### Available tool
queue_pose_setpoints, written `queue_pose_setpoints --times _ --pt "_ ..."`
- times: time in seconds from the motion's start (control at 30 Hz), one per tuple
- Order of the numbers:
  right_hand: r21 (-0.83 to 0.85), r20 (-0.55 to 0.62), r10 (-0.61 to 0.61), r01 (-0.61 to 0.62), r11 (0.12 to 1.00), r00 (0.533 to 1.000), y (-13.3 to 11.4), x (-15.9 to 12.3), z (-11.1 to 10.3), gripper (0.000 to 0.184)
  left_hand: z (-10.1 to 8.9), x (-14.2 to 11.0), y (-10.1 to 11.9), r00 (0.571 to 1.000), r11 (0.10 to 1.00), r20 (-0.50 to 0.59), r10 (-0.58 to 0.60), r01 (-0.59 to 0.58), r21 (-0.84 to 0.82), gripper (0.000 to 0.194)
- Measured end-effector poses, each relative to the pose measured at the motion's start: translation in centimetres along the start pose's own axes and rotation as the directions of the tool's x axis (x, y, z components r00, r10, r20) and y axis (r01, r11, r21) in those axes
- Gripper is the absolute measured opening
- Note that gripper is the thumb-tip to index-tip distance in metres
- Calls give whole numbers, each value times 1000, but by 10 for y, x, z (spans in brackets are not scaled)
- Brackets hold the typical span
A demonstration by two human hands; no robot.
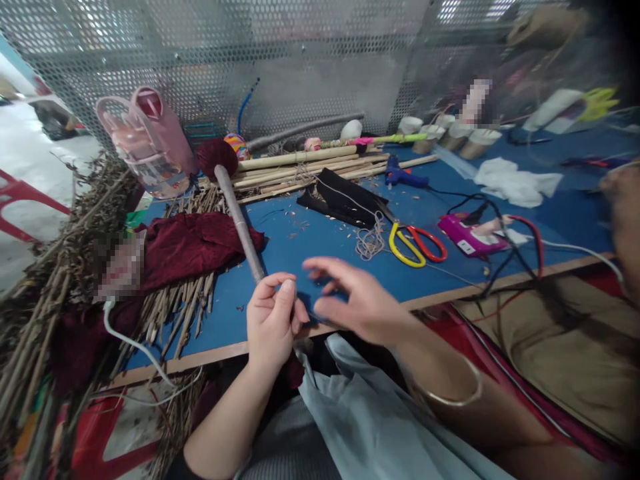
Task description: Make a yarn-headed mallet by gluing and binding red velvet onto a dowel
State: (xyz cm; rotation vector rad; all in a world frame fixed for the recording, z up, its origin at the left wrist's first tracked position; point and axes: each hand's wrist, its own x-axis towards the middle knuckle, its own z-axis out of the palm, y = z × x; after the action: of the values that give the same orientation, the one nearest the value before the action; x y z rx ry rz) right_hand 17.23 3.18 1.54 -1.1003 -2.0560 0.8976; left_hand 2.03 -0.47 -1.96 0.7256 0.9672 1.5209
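Observation:
My left hand (271, 317) is closed over the table's front edge, thumb pressed to the bent fingers. Anything thin pinched there is too small to make out. Just behind its knuckles ends a grey wrapped stick (237, 217), topped by a dark red ball (217, 159); I cannot tell whether the hand touches it. My right hand (357, 297) hovers beside it, slightly blurred, fingers and thumb apart, holding nothing visible. Beyond it lie scissors (407, 245) with yellow and red handles, a tangle of thin cord (371, 241) and a black cloth piece (343, 199).
Dark red cloth (195, 247) covers dry stalks (185, 313) at left, near a pink bag (167, 130). Wooden sticks (310, 167) lie at the back. Rightward are a blue glue gun (404, 175), a purple power strip (470, 235) with cables, and another person's arm (625, 220).

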Motion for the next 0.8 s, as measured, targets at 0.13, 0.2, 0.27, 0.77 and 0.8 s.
queue_pose_setpoints --times 0.13,0.2,0.27,0.77,0.8 --pt "254 9 29 -30 967 1000 -14 -1 36 25 3 2 -1 1000 1000 1 -13 13 -4 16" --pt "278 -167 29 19 960 986 -10 0 39 19 3 4 -1 999 998 -13 -37 36 -51 16" --pt "274 -294 16 68 959 956 -5 -1 36 16 3 8 -1 997 991 -47 -54 48 -126 15" --pt "313 -28 92 -79 946 995 2 -3 43 9 -1 14 0 993 969 -69 -95 76 -237 18" --pt "285 -84 116 -88 955 990 5 -4 39 11 -2 14 -1 993 974 -82 -89 69 -218 21"
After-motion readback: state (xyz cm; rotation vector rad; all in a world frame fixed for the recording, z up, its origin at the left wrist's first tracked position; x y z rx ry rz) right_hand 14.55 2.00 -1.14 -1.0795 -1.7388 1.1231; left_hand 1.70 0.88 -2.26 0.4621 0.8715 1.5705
